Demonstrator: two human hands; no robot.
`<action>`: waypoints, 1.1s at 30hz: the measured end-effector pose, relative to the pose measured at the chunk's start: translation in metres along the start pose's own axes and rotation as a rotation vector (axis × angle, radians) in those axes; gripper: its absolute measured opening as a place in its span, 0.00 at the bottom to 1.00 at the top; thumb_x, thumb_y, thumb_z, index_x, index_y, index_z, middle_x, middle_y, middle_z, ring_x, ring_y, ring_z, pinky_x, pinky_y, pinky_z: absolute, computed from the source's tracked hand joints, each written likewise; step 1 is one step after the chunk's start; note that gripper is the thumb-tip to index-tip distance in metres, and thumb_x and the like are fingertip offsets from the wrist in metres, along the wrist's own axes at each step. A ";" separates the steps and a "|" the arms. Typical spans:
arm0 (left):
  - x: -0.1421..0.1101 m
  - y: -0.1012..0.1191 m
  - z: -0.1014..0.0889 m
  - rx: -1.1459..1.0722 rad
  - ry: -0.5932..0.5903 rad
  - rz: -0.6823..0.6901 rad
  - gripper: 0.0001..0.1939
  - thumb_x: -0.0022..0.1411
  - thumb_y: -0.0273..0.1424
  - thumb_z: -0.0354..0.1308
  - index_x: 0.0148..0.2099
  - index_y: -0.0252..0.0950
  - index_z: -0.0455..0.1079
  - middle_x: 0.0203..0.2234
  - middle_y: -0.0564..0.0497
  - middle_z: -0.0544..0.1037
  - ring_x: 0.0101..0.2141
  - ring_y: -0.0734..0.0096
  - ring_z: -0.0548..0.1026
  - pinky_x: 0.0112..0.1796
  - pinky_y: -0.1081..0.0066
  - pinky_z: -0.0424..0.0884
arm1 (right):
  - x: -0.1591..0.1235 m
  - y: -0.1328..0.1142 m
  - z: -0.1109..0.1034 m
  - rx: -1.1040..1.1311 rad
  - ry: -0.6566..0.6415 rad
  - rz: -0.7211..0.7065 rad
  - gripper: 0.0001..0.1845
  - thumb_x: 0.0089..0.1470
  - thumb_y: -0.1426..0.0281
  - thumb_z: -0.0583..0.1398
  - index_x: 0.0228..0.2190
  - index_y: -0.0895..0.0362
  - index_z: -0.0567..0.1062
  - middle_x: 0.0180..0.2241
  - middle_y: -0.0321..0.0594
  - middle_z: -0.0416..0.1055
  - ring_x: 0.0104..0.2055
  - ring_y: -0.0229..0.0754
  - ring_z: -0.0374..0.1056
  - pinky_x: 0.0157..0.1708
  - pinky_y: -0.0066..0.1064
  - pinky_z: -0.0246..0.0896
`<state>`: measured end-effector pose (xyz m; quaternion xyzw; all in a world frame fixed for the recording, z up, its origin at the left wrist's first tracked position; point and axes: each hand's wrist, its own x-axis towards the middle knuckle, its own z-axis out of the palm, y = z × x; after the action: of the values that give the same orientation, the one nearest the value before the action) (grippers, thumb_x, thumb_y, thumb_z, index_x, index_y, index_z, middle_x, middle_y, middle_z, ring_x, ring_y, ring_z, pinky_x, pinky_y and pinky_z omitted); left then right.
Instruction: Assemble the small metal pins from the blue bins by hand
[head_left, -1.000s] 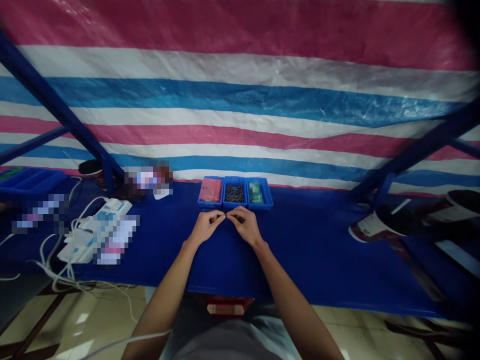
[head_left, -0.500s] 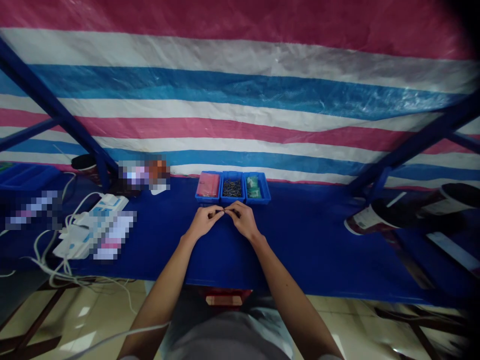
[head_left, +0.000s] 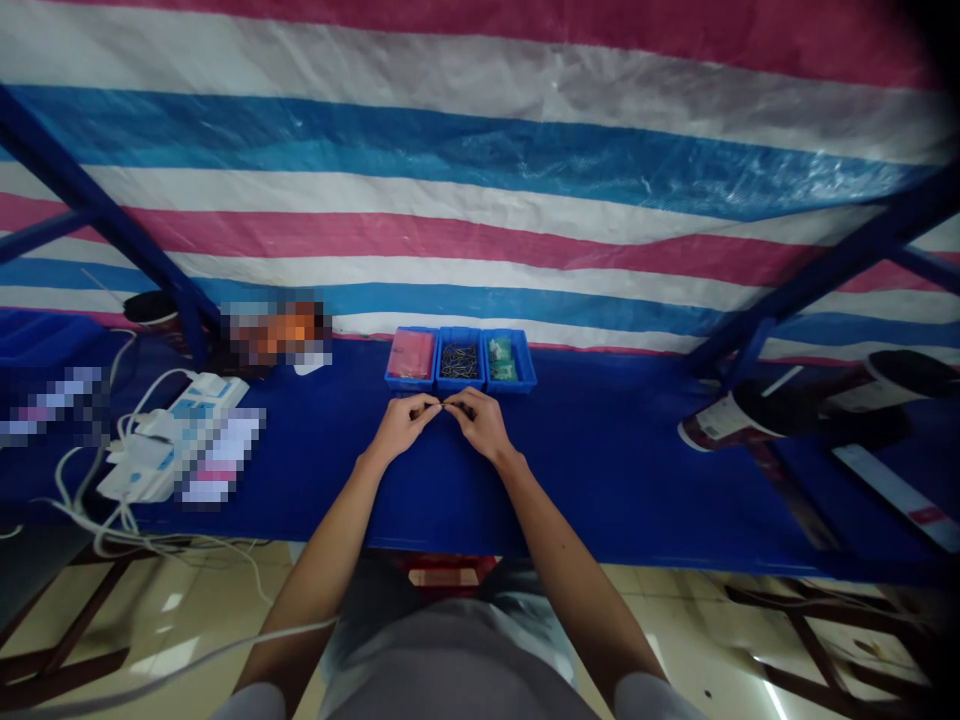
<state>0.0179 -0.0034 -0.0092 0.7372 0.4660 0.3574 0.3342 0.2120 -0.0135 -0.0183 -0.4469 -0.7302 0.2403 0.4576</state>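
Observation:
My left hand (head_left: 401, 424) and my right hand (head_left: 480, 422) meet fingertip to fingertip over the blue table (head_left: 600, 470), both pinched on a tiny dark part (head_left: 444, 404) that I cannot make out. Just beyond them stand three small blue bins in a row: a left bin (head_left: 410, 357) with pink contents, a middle bin (head_left: 459, 360) with several small dark metal pieces, and a right bin (head_left: 504, 359) with green pieces.
White power strips and cables (head_left: 169, 440) lie at the table's left. Dark rolls with white labels (head_left: 739, 415) lie at the right. Blue frame struts (head_left: 112, 225) slant at both sides. A striped tarp (head_left: 480, 180) hangs behind the table.
The view has tilted down a little, so the scene sits higher in the picture. Both hands stay pinched together in front of the bins.

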 end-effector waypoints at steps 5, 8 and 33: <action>-0.001 -0.001 0.000 -0.006 0.006 0.009 0.18 0.66 0.42 0.57 0.44 0.33 0.78 0.16 0.57 0.68 0.19 0.76 0.64 0.26 0.75 0.60 | 0.000 -0.002 -0.001 -0.013 -0.014 -0.001 0.10 0.63 0.65 0.59 0.36 0.54 0.80 0.33 0.40 0.73 0.31 0.39 0.67 0.32 0.31 0.61; -0.001 0.000 -0.001 0.003 -0.010 0.012 0.18 0.67 0.42 0.56 0.44 0.33 0.79 0.16 0.57 0.68 0.20 0.76 0.63 0.26 0.75 0.59 | 0.000 -0.002 -0.001 -0.025 -0.023 -0.001 0.09 0.63 0.65 0.60 0.40 0.54 0.80 0.32 0.39 0.72 0.30 0.39 0.66 0.32 0.31 0.61; 0.000 0.000 0.003 0.040 0.037 0.041 0.19 0.66 0.44 0.56 0.41 0.33 0.79 0.16 0.57 0.63 0.21 0.76 0.58 0.26 0.74 0.56 | 0.001 -0.001 0.001 -0.196 -0.070 -0.001 0.21 0.69 0.61 0.50 0.26 0.55 0.69 0.28 0.38 0.68 0.30 0.39 0.64 0.33 0.29 0.56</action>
<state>0.0202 -0.0038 -0.0104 0.7462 0.4640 0.3685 0.3034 0.2102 -0.0127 -0.0181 -0.4806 -0.7660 0.1829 0.3857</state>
